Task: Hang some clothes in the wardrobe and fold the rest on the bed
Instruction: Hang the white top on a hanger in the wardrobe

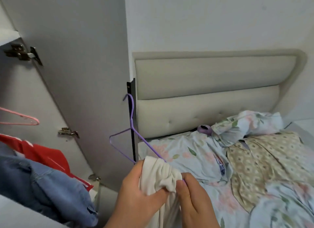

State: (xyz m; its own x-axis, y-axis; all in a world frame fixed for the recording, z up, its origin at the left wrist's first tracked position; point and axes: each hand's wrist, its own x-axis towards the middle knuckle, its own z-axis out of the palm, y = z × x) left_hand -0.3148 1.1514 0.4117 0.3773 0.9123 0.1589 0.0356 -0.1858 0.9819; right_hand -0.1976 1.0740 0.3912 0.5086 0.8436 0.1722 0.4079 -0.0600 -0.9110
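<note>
Beside the open wardrobe [68, 74], the left hand [136, 190] bunches the cream garment [159, 175] in curled fingers while the right hand [193, 193] pinches the purple hanger [130, 125], tilted hook-up, probably to thread cloth onto its arm before hanging.

Near the bottom centre, the left hand [136, 193] and right hand [195, 198] both pinch a bunched cream garment [158, 175] threaded onto a purple hanger [130, 134], whose hook points up beside the open wardrobe door [76, 66]. At left hang a red garment [42, 153], a blue denim garment [42, 185] and a pink hanger [25, 120]. At right, the bed [186, 153] carries rumpled floral bedding below a beige headboard [212, 84].
</note>
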